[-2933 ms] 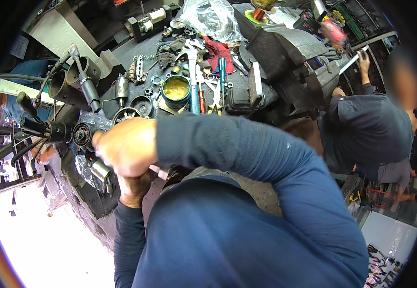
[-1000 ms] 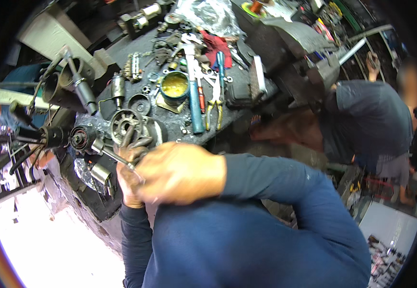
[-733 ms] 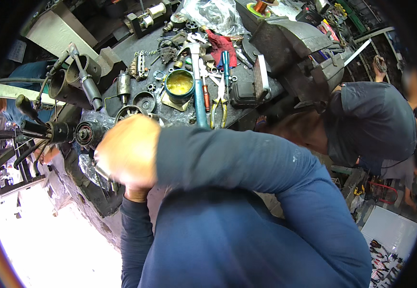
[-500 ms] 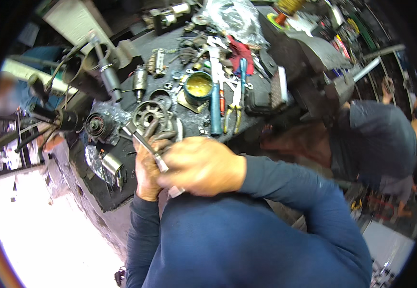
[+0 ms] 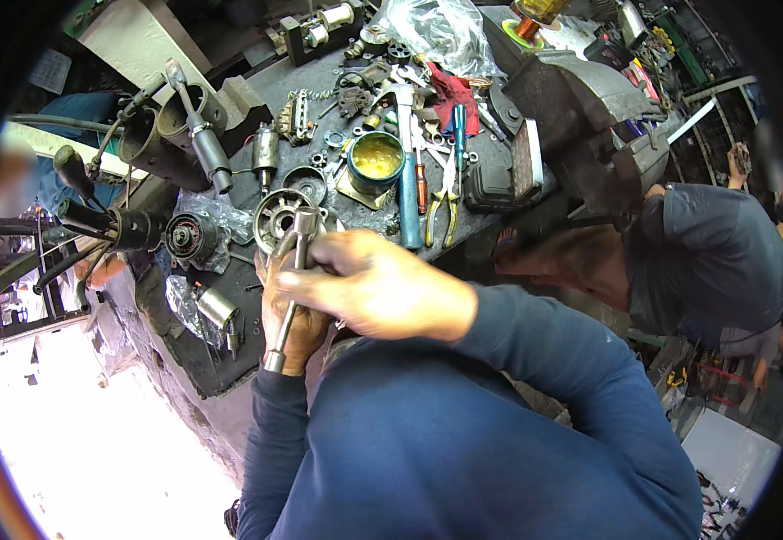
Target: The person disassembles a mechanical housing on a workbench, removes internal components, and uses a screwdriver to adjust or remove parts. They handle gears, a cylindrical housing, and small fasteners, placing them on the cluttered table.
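Observation:
My right hand [image 5: 378, 286] is closed around a metal socket wrench [image 5: 296, 279] with a wide cylindrical end. The wrench stretches from beside the round metal housing back toward my left wrist. Under it lies my left hand [image 5: 308, 335], its fingers mostly covered by the wrench and the right hand. The left hand reaches to the near side of the open, spoked round housing [image 5: 270, 214]; whether it grips that part I cannot tell. Just beyond the housing is a dark metal ring-shaped cup [image 5: 304, 183].
An open tin of yellow grease [image 5: 377, 158], a blue-handled hammer [image 5: 408, 202] and yellow-handled pliers [image 5: 442, 216] lie on the dark bench. A wound rotor part [image 5: 190, 236] and a silver cylinder [image 5: 217, 306] sit left. At right, a vise [image 5: 558, 117] stands before another person [image 5: 711, 252].
The wrench has swung from a slant across my left hand to a steeper line, its wide end now by the housing. My right hand has turned with it.

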`<control>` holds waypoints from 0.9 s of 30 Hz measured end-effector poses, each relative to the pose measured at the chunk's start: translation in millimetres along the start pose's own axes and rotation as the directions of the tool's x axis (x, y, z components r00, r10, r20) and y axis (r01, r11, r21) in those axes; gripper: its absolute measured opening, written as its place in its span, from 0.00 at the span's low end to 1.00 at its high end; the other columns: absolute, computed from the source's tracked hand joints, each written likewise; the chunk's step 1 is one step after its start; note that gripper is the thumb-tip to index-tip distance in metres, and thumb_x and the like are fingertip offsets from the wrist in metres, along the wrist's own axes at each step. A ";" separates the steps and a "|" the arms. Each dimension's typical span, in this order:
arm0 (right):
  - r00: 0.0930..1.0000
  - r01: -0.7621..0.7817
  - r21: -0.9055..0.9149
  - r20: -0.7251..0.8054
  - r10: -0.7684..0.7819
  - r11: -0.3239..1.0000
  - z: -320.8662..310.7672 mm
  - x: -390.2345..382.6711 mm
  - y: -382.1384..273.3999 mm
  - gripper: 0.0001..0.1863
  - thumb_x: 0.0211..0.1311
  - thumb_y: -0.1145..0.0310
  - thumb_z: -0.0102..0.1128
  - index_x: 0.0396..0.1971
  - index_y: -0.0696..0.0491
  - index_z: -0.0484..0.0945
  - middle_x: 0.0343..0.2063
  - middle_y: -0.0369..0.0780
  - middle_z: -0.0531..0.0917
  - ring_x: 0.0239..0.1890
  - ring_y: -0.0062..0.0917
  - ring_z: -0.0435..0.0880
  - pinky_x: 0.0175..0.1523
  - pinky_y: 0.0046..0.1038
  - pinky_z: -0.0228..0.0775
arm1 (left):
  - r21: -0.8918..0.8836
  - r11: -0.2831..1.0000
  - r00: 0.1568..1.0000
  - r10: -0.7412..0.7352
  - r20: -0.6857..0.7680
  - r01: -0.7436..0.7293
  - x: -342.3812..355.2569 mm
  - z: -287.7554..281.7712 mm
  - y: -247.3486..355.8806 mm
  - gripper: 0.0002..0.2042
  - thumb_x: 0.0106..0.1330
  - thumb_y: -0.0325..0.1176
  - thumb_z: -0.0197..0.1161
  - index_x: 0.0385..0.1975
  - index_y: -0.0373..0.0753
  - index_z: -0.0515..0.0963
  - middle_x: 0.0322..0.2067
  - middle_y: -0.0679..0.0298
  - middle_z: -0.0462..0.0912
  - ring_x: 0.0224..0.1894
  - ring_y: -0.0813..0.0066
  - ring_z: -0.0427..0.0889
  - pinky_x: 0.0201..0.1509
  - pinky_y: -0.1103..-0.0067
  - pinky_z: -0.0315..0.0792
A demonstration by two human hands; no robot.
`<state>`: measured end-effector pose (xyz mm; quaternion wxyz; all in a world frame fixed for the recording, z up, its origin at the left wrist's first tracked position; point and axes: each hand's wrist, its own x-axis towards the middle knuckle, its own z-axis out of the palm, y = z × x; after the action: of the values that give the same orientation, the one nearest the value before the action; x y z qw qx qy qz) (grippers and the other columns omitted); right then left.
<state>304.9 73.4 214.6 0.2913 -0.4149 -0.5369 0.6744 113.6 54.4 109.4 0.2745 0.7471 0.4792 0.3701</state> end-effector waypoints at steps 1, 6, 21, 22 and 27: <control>0.987 0.099 -0.220 -0.103 -0.124 0.970 14.3 10.7 -5.2 0.16 0.71 0.58 0.65 0.35 0.58 0.86 0.30 0.52 0.87 0.35 0.44 0.89 0.42 0.44 0.80 | 0.066 0.997 0.999 0.051 -0.008 -0.050 -4.2 1.0 -4.0 0.13 0.71 0.38 0.67 0.49 0.36 0.84 0.54 0.51 0.86 0.65 0.46 0.79 0.74 0.53 0.63; 0.932 0.243 -0.970 0.232 -0.278 0.005 70.2 39.1 -48.1 0.12 0.60 0.61 0.62 0.30 0.53 0.89 0.29 0.42 0.88 0.33 0.38 0.87 0.39 0.42 0.76 | -0.005 1.000 1.000 -0.014 -0.011 0.014 -18.9 1.3 -10.2 0.15 0.71 0.40 0.67 0.50 0.38 0.84 0.54 0.53 0.86 0.67 0.47 0.77 0.74 0.54 0.64; 0.975 0.206 -0.622 0.066 -0.211 0.756 13.1 34.0 -41.4 0.16 0.69 0.57 0.65 0.34 0.57 0.87 0.28 0.50 0.86 0.29 0.37 0.86 0.39 0.41 0.78 | -0.137 0.987 0.996 -0.085 0.000 0.085 -15.1 4.6 -12.2 0.20 0.67 0.39 0.70 0.56 0.38 0.81 0.57 0.52 0.83 0.67 0.48 0.76 0.70 0.57 0.67; 0.927 0.371 -0.828 0.301 -0.226 0.420 14.2 32.3 -46.7 0.12 0.65 0.60 0.65 0.33 0.53 0.89 0.32 0.46 0.88 0.31 0.39 0.88 0.37 0.44 0.78 | -0.104 0.991 0.996 -0.087 -0.021 0.084 -21.9 3.2 -18.1 0.20 0.67 0.39 0.69 0.57 0.38 0.81 0.56 0.52 0.83 0.67 0.48 0.76 0.70 0.57 0.68; 0.607 0.625 -0.779 0.517 -0.603 -0.039 36.5 -5.8 -16.1 0.08 0.54 0.61 0.65 0.27 0.49 0.85 0.34 0.37 0.80 0.38 0.30 0.84 0.42 0.34 0.80 | -0.533 0.751 0.918 -0.365 0.156 0.389 -34.9 -2.8 -30.2 0.20 0.69 0.37 0.66 0.59 0.37 0.80 0.55 0.52 0.84 0.67 0.51 0.76 0.70 0.57 0.69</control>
<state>275.1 55.0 234.5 0.2599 -0.2086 -0.9421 0.0370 86.5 34.3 77.8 0.5576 0.5305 0.4861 0.4139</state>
